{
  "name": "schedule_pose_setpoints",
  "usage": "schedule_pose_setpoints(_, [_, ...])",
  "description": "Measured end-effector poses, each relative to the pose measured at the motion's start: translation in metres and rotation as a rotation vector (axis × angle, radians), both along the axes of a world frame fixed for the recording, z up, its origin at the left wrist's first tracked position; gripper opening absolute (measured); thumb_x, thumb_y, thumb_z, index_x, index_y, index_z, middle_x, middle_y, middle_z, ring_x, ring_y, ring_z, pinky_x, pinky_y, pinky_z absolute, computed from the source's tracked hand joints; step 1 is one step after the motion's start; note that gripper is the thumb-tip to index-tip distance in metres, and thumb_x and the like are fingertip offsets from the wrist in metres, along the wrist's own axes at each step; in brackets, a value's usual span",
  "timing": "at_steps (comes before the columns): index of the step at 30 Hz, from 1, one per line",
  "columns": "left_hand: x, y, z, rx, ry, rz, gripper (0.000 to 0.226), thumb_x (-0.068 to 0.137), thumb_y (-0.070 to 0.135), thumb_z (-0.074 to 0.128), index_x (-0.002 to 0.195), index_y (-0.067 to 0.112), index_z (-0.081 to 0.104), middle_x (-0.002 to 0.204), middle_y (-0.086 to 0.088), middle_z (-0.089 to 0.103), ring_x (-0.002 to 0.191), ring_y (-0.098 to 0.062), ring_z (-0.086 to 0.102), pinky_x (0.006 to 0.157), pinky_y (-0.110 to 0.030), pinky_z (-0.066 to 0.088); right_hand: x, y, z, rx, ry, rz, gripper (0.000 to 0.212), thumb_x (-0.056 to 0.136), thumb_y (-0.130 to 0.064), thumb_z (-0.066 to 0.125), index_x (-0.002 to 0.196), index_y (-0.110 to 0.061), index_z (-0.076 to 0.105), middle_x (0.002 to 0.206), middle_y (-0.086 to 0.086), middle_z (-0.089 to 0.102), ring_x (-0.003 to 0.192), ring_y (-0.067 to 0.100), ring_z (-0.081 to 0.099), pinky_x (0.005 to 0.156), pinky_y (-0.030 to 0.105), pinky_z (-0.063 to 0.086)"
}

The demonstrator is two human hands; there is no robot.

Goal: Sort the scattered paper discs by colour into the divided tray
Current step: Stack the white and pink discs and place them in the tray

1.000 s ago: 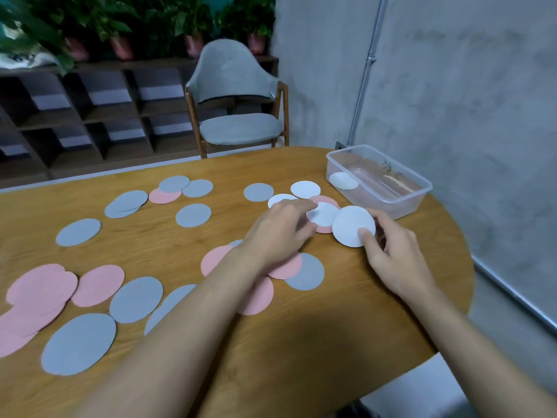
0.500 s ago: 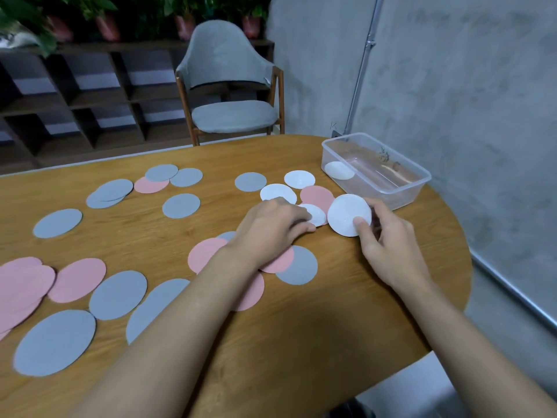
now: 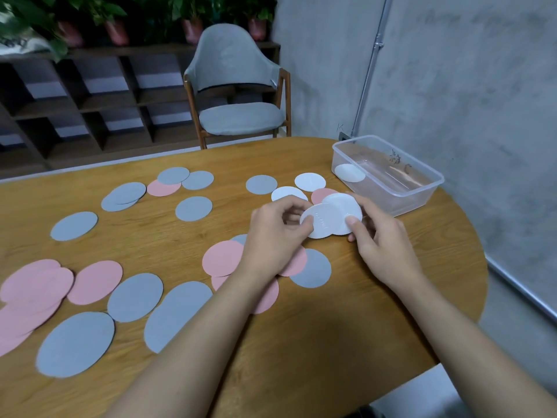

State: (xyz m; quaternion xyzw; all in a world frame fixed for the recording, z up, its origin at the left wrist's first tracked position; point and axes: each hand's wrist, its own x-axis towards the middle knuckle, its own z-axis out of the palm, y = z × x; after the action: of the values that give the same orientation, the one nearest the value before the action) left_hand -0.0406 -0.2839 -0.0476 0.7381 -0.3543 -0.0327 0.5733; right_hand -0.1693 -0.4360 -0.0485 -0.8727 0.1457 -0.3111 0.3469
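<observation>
1. Paper discs (image 3: 132,297) in pink and grey are lying scattered over the wooden table (image 3: 331,342), well to the left of the tray (image 3: 422,188) and nearer the camera. The pink stack (image 3: 30,294) farthest from the tray is being cut off by the frame edge, so its count cannot be told.
2. Both forearms are reaching in over the table's near edge. The left one is covering part of a pink cluster (image 3: 223,257) lying beside a grey disc (image 3: 313,268), nearer than the tray and to its left. How many discs are lying underneath is hidden.
3. The left hand (image 3: 277,233) is pinching a small white disc (image 3: 319,221) between thumb and curled fingers, just left of the tray's near corner.
4. The right hand (image 3: 382,239) is gripping a second white disc (image 3: 343,206), thumb on top and fingers mostly hidden beneath. The two discs are overlapping, the left hand's one in front.
5. Bare wood is showing between the hands and the tray's near wall, and around the table's rounded end on the tray's near side.
6. Just beyond the hands, two loose white discs (image 3: 309,181) and a pink disc (image 3: 321,194), half hidden by the held ones, are lying left of the tray.
7. The tray, of clear plastic, is sitting by the table's far right edge and holding one white disc (image 3: 349,172) at its left end. Any dividers are hard to make out through the clear walls.
8. Beyond the table and left of the tray, a grey chair (image 3: 238,86) is standing before a dark shelf (image 3: 90,95).
</observation>
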Motion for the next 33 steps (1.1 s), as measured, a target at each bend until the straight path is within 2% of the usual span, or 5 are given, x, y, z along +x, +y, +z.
schedule_pose_setpoints(6, [-0.004,-0.007,-0.003,0.075,-0.119,0.104,0.01,0.089,0.018,0.079,0.099,0.02,0.079,0.09,0.017,0.076,0.083,0.0,0.07,0.078,-0.01,0.051,0.001,-0.002,-0.003,-0.119,0.03,0.048,0.067,0.105,-0.008,0.049,0.135,-0.067,0.043,0.087,-0.016,0.064,0.081,0.014,0.061,0.08,0.01,0.042])
schedule_pose_setpoints(10, [-0.005,-0.007,-0.002,0.1,-0.119,0.078,0.03,0.092,0.02,0.076,0.121,0.019,0.076,0.11,0.01,0.079,0.098,0.002,0.072,0.09,-0.008,0.051,0.004,-0.008,-0.014,-0.137,0.093,0.041,0.052,0.108,-0.013,0.043,0.156,-0.03,0.04,0.093,-0.001,0.059,0.087,0.012,0.059,0.087,0.02,0.045])
schedule_pose_setpoints(20, [-0.002,-0.017,-0.011,0.245,-0.297,0.072,0.027,0.095,0.039,0.059,0.085,0.016,0.068,0.067,-0.001,0.069,0.069,-0.023,0.066,0.069,-0.045,0.054,0.005,0.006,-0.005,-0.103,0.135,0.022,0.053,0.107,-0.025,0.049,0.158,-0.02,0.035,0.136,-0.011,0.055,0.121,-0.006,0.045,0.099,-0.003,0.024])
schedule_pose_setpoints(25, [0.004,-0.017,-0.009,0.257,-0.318,0.004,0.031,0.097,0.047,0.056,0.088,0.021,0.07,0.069,0.003,0.069,0.071,-0.018,0.067,0.069,-0.043,0.053,0.008,0.0,-0.008,-0.165,0.116,0.013,0.04,0.105,-0.015,0.05,0.144,-0.024,0.049,0.138,-0.007,0.061,0.127,0.011,0.054,0.106,0.025,0.04])
schedule_pose_setpoints(33, [0.046,-0.003,-0.003,0.508,-0.415,0.003,0.041,0.103,0.035,0.058,0.14,0.018,0.062,0.149,0.002,0.057,0.138,-0.021,0.05,0.108,-0.038,0.045,0.009,-0.003,-0.012,-0.132,0.124,-0.069,0.035,0.104,-0.021,0.05,0.139,-0.025,0.051,0.132,-0.012,0.061,0.121,0.014,0.056,0.101,0.037,0.046])
